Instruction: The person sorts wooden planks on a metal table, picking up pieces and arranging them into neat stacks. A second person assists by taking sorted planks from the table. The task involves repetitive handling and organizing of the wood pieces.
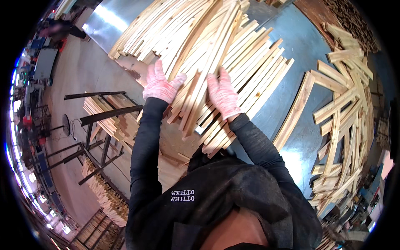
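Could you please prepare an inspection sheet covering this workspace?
Surface: shiny metal table, partly covered with wood.
Job's things: pale wooden strips laid roughly side by side, some lying across others between the hands.
Clutter: jumbled wood pile on the right.
Grippers: gloved left hand spread beside the strips; gloved right hand at their other side, grip unclear.
Cables: thin dark line on the floor at left, possibly a cable.
Surroundings: black metal rack and stacked wood at left.
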A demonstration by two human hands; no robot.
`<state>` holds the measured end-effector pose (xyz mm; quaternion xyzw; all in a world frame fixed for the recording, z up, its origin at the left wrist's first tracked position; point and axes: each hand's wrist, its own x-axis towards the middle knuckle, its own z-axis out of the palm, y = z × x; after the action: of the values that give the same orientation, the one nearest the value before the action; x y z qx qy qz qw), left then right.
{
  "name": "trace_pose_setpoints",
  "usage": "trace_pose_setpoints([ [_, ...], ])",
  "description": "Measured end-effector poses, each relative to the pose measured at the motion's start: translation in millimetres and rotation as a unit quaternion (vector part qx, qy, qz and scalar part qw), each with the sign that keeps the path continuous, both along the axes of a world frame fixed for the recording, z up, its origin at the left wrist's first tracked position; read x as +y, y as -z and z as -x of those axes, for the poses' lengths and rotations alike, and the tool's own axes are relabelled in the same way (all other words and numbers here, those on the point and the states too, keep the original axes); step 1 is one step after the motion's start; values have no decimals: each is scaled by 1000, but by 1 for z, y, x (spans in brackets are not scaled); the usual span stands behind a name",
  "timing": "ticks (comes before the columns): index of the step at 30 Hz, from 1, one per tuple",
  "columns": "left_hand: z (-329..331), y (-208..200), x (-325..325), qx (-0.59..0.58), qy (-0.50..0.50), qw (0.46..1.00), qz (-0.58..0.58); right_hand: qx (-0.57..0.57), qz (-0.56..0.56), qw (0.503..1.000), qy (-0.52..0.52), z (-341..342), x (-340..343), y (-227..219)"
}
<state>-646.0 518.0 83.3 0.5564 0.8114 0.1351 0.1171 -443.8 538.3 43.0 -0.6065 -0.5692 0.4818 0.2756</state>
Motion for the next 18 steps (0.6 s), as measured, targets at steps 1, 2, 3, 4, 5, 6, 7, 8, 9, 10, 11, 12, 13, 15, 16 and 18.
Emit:
trace_pose_setpoints([
  [1,-1,-9,12,-87,-2,981,175,-26,-15,999,-23,9,-6,0],
  [2,1,-6,11,-108,25,980,164,-66,9,997,-39,17,-11,-4],
  [3,4,-6,13,-127,52,980,146,-43,6,998,-46,24,-7,-2],
  [4,1,-1,17,-150,92,975,133,-27,7,999,-40,28,-4,6],
  [5,-2,3,20,-125,128,976,127,-5,21,998,-61,38,-1,11],
  [6,-6,3,24,-139,123,977,104,14,34,997,-73,43,7,15],
  [7,-1,9,30,-189,128,970,79,28,34,989,-140,40,17,8],
  [8,8,17,31,-149,106,979,87,42,36,976,-211,28,25,-2],
  [9,-16,-4,36,-9,98,980,173,19,10,985,-173,2,21,-7],
  [10,-9,10,31,11,114,979,167,4,-15,989,-147,-17,6,-19],
  [11,-18,2,29,35,80,976,198,-13,-41,991,-129,-32,-7,-21],
  [12,-16,3,22,47,71,977,197,-26,-82,996,32,-61,-26,-15],
  [13,4,14,18,51,91,983,148,-147,-134,971,130,-99,-44,-2],
  [15,26,8,19,52,120,982,139,-291,-42,926,236,-185,-80,-2],
  [16,33,12,22,36,146,983,103,-491,-47,819,292,-223,-115,41],
  [18,9,-3,21,115,93,970,191,-443,96,864,219,-228,-155,32],
])
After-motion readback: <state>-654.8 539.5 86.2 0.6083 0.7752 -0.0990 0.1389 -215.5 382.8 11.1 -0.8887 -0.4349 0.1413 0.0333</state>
